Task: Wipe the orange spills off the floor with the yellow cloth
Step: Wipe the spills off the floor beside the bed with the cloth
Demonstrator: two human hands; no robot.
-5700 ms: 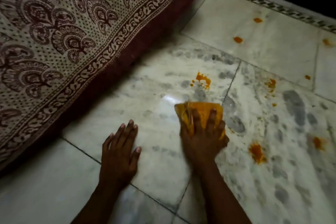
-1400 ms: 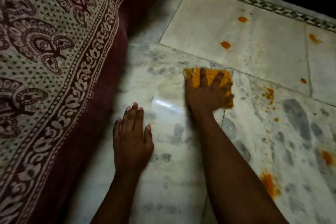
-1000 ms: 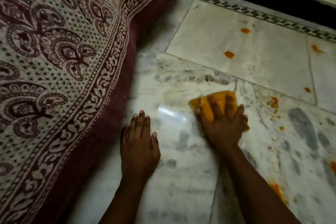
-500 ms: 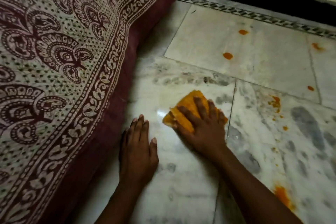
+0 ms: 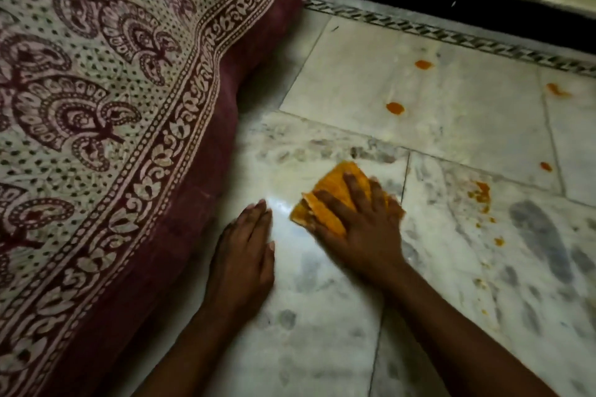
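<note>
My right hand (image 5: 361, 232) lies palm down on the yellow cloth (image 5: 335, 195), fingers spread apart and laid straight over it, pressing it flat against the marble floor (image 5: 322, 348). The cloth is bunched into a folded pad. Its far corner and its side toward the bedspread (image 5: 96, 106) show beyond my fingertips; the rest is hidden under my palm.

My left hand (image 5: 243, 258) rests flat on the floor between the cloth and the bedspread's dark red border (image 5: 193, 203). Its fingers lie together and straight, holding nothing. Its fingertips are just beside the cloth's near corner, not touching it.

Position of remaining orange spills, relative to the cloth:
- A smeared patch (image 5: 482, 192) with small specks (image 5: 499, 241) trailing toward me, on the side away from the bedspread, on the next tile across the grout line.
- A round drop (image 5: 395, 108) beyond the cloth, on the paler tile.
- A second drop (image 5: 423, 64) farther beyond, near the patterned floor border (image 5: 451, 37).
- A streak (image 5: 558, 90) and a small spot (image 5: 546, 166) well apart, beyond the smeared patch.

The tile directly under and around the cloth shows grey veining and a bright reflection (image 5: 283, 203) between my two hands.
</note>
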